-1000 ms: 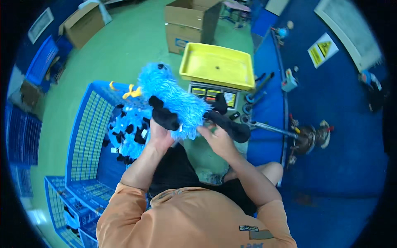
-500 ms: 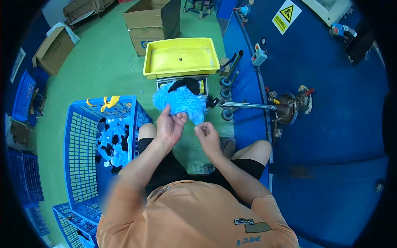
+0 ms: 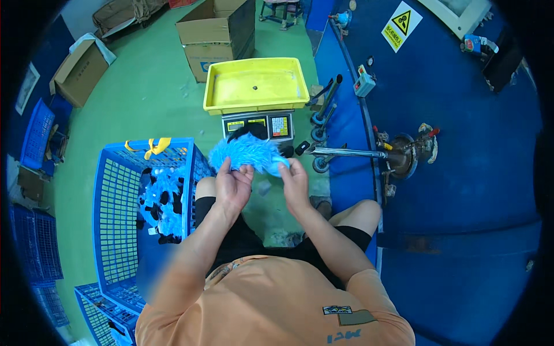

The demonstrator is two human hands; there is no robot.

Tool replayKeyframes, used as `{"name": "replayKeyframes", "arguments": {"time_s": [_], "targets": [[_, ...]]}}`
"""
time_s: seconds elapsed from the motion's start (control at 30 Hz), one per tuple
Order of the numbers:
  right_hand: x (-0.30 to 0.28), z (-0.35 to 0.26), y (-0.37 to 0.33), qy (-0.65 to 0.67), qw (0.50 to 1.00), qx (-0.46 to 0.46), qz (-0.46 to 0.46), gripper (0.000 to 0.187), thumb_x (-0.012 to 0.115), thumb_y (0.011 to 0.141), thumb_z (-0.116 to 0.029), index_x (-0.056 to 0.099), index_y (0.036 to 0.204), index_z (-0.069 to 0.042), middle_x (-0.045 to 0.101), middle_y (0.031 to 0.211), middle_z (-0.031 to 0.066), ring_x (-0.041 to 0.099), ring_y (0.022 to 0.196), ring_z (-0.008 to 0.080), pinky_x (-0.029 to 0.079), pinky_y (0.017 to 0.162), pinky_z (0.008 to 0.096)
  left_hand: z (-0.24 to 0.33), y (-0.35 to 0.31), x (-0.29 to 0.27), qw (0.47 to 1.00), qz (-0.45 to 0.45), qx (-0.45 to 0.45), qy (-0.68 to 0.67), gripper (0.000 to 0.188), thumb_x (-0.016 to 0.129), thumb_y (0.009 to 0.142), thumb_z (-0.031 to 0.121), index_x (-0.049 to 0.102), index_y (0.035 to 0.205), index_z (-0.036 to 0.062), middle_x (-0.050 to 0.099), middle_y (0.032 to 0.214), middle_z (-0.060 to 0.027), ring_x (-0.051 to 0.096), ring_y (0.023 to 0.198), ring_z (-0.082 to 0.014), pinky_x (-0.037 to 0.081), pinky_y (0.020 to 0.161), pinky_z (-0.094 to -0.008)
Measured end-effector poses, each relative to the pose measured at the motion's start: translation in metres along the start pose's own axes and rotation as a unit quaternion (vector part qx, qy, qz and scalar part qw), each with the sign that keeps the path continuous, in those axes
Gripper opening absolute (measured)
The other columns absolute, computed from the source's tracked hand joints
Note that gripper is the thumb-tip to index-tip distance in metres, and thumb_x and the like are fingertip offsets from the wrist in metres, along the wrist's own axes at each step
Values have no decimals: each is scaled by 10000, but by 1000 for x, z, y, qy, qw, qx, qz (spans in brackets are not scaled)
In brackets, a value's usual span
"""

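Note:
In front of my lap I hold a fluffy bright blue plush skin (image 3: 245, 152) with a black patch along its far side. My left hand (image 3: 235, 189) is closed on its near left edge, thumb upward. My right hand (image 3: 296, 183) pinches the smoother, lighter blue tip at its right end. To the right of the plush skin, a metal filling tube (image 3: 349, 151) sticks out from a blue machine; they are apart. A scale (image 3: 277, 128) with a keypad stands just beyond, partly hidden by the plush skin.
A yellow tray (image 3: 257, 104) sits on the scale. At left stands a blue plastic basket (image 3: 115, 213) with several blue and black plush pieces (image 3: 164, 199) inside. Cardboard boxes (image 3: 205, 34) stand farther back. The blue machine wall (image 3: 438, 190) fills the right side.
The plush skin has tilted and come slightly nearer, showing less black and uncovering more of the scale. My right hand has moved up and now grips its right end.

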State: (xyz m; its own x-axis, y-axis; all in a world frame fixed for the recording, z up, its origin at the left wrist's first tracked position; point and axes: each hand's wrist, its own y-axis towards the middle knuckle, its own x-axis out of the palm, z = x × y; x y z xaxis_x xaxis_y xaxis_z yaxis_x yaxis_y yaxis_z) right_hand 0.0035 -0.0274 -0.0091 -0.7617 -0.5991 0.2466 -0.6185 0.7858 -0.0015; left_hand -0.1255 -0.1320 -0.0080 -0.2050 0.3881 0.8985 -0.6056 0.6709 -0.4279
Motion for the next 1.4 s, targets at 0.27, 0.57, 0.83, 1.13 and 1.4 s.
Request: {"name": "replayKeyframes", "arguments": {"time_s": [0.27,0.57,0.83,1.13,1.4], "targets": [[-58,-35,22,-205,968,-117,85,266,533,1006,-90,622,1210,55,677,992,82,582,830,136,479,762,270,-64,-4,20,971,-46,-69,223,186,549,1021,175,563,1096,6,663,872,-109,639,768,-184,578,775,-323],[-199,-128,25,-458,804,-207,318,262,540,967,-102,606,1199,-1,633,1114,153,606,996,266,478,907,362,-106,13,-41,824,-151,-122,532,546,681,948,193,437,1399,8,631,1155,-103,626,1009,-204,536,895,-328],[-80,-98,49,-624,659,-386,-165,589,742,788,-326,612,1300,-66,668,1197,148,621,1018,345,466,938,444,-78,37,14,925,-242,-123,266,521,672,933,136,428,1383,37,577,1196,-130,582,1076,-182,523,846,-265],[-110,-93,76,-440,867,-233,-26,370,613,838,-130,652,1184,-4,736,1013,167,676,838,336,523,750,420,-77,24,45,702,-289,269,592,370,646,932,122,516,1262,15,653,1014,-89,622,979,-162,510,811,-284],[-125,-109,92,-443,873,-152,-137,426,582,861,-98,601,1279,-16,707,1139,166,669,930,319,517,804,397,-87,46,10,719,-323,97,608,193,643,915,92,609,1090,18,637,864,-57,589,817,-120,478,734,-262]]}}
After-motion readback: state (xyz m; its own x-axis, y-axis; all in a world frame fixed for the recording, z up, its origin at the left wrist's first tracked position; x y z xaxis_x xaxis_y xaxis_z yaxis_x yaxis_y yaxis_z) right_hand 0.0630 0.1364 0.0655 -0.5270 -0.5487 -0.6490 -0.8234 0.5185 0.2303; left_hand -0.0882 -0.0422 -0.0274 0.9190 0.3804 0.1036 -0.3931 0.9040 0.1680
